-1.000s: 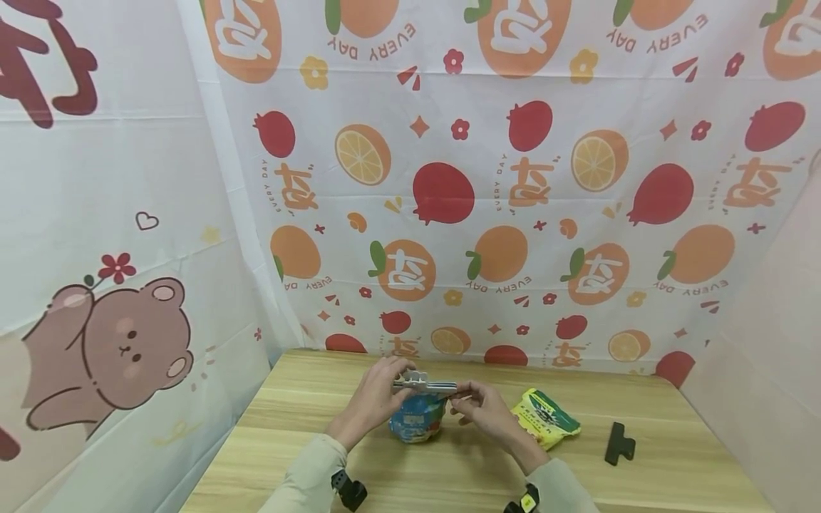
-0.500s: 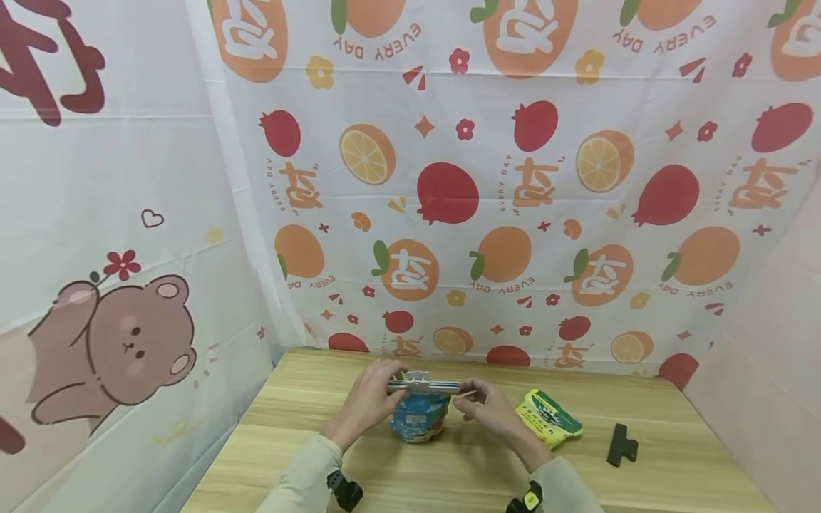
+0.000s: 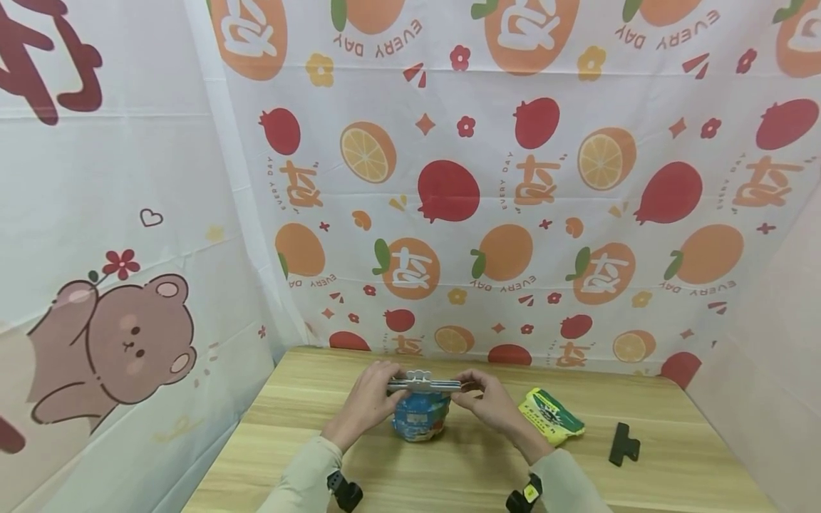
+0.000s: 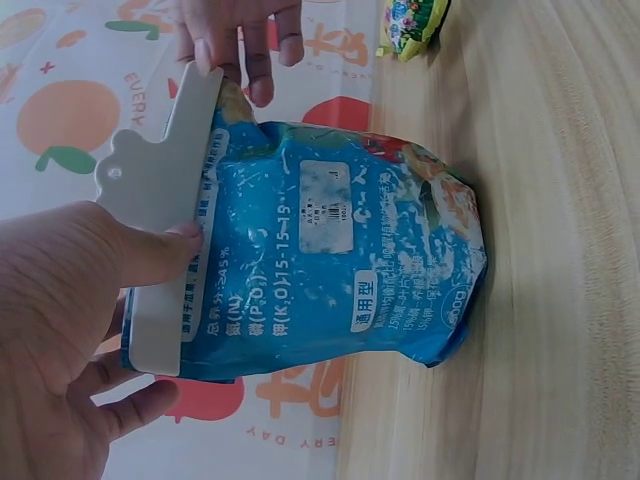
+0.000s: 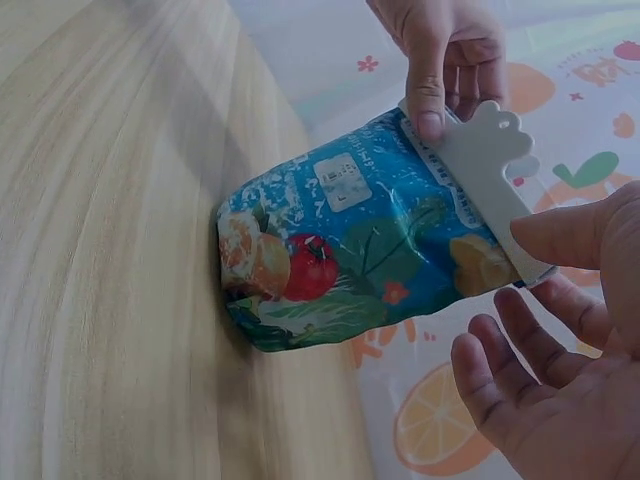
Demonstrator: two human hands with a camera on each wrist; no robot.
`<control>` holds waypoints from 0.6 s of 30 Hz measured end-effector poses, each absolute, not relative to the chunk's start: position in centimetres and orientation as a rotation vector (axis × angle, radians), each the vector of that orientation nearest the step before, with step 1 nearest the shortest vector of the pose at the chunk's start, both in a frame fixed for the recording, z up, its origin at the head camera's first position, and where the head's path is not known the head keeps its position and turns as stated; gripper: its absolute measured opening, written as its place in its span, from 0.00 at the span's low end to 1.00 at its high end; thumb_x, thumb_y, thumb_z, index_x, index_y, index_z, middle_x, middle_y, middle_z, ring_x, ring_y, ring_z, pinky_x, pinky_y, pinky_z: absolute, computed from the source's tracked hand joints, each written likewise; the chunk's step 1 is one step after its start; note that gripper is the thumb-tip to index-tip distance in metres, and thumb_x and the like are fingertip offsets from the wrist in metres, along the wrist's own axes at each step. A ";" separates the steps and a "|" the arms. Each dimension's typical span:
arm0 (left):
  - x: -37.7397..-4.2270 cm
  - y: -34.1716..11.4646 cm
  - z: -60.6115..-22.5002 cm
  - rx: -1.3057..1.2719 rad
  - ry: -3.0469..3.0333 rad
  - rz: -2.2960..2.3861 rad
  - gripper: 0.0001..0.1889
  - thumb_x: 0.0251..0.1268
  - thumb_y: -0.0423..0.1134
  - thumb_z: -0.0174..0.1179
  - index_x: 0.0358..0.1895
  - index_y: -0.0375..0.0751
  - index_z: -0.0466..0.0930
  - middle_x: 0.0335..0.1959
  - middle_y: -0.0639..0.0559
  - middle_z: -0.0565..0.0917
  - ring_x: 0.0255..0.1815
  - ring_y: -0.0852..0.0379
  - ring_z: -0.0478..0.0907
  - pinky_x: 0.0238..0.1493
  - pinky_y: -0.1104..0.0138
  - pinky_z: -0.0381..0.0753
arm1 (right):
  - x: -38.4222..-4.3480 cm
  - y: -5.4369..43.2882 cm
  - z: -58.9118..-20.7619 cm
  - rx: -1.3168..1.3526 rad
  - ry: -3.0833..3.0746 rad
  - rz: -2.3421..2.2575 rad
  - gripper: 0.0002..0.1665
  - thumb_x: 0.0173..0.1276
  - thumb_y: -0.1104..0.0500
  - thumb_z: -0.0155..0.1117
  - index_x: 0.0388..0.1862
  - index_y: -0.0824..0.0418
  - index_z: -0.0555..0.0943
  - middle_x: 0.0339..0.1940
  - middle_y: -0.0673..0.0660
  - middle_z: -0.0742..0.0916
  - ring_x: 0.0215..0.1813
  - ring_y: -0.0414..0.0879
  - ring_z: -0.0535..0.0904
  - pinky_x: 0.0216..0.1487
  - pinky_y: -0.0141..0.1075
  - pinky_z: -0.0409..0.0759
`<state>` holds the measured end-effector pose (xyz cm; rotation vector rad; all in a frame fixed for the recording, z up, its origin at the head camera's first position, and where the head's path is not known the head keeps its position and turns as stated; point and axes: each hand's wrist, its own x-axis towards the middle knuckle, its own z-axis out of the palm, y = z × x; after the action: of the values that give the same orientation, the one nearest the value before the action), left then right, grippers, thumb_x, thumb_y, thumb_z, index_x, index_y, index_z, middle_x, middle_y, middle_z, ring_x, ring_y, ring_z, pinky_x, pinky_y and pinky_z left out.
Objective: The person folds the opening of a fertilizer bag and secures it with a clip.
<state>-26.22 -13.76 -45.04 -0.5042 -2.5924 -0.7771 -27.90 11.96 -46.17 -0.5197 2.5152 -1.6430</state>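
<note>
A blue bag [image 3: 420,419] printed with fruit and vegetables stands upright on the table. Across its top runs a white bag clip [image 3: 423,382], whose wavy-edged handle [image 4: 130,165] shows in the left wrist view. My left hand [image 3: 372,393] grips the clip's left end, thumb in front and fingers behind. At the other end my right hand [image 3: 489,405] pinches the clip's corner. In the right wrist view its thumb [image 5: 565,235] lies on the clip's face, the index finger is under the bag's top corner, and the other fingers are spread apart from it.
To the right of the hands lies a yellow and green packet [image 3: 551,417]. Farther right is a black clip [image 3: 623,444]. Printed cloth [image 3: 449,263] hangs behind and beside the wooden table [image 3: 288,406].
The clip has turned level and shifted slightly to the left. My right fingers, loose by the bag's top corner before, have come onto the clip's right end. My left hand keeps its grip.
</note>
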 end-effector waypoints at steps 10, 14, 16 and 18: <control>-26.1 -13.7 -45.1 -0.507 -2.589 -0.799 0.10 0.57 0.35 0.75 0.39 0.48 0.84 0.37 0.58 0.86 0.39 0.61 0.75 0.41 0.66 0.77 | -28.1 11.0 -45.9 -0.669 2.578 -1.528 0.16 0.71 0.53 0.68 0.54 0.55 0.82 0.51 0.53 0.86 0.51 0.44 0.79 0.50 0.33 0.80; -26.1 -13.6 -45.1 -0.519 -2.576 -0.809 0.10 0.57 0.35 0.75 0.40 0.48 0.84 0.38 0.58 0.86 0.41 0.60 0.76 0.42 0.65 0.79 | -28.3 10.6 -45.7 -0.720 2.606 -1.491 0.16 0.72 0.54 0.67 0.55 0.57 0.82 0.51 0.53 0.87 0.50 0.44 0.79 0.49 0.32 0.80; -26.1 -13.6 -45.1 -0.522 -2.571 -0.812 0.10 0.57 0.35 0.75 0.40 0.48 0.84 0.38 0.58 0.85 0.41 0.60 0.76 0.43 0.64 0.79 | -28.3 10.3 -45.5 -0.746 2.620 -1.484 0.16 0.72 0.55 0.66 0.55 0.59 0.82 0.51 0.54 0.87 0.50 0.44 0.80 0.48 0.32 0.80; -26.1 -13.6 -45.1 -0.520 -2.570 -0.815 0.10 0.57 0.34 0.75 0.40 0.48 0.84 0.38 0.58 0.85 0.41 0.60 0.76 0.43 0.64 0.79 | -28.3 9.9 -45.4 -0.761 2.638 -1.474 0.15 0.72 0.56 0.66 0.55 0.59 0.83 0.51 0.55 0.87 0.49 0.45 0.80 0.47 0.31 0.79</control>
<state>-26.15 -13.61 -45.10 -0.5197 -2.5703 -0.8148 -28.27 9.94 -45.41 -0.7608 2.6376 -1.4742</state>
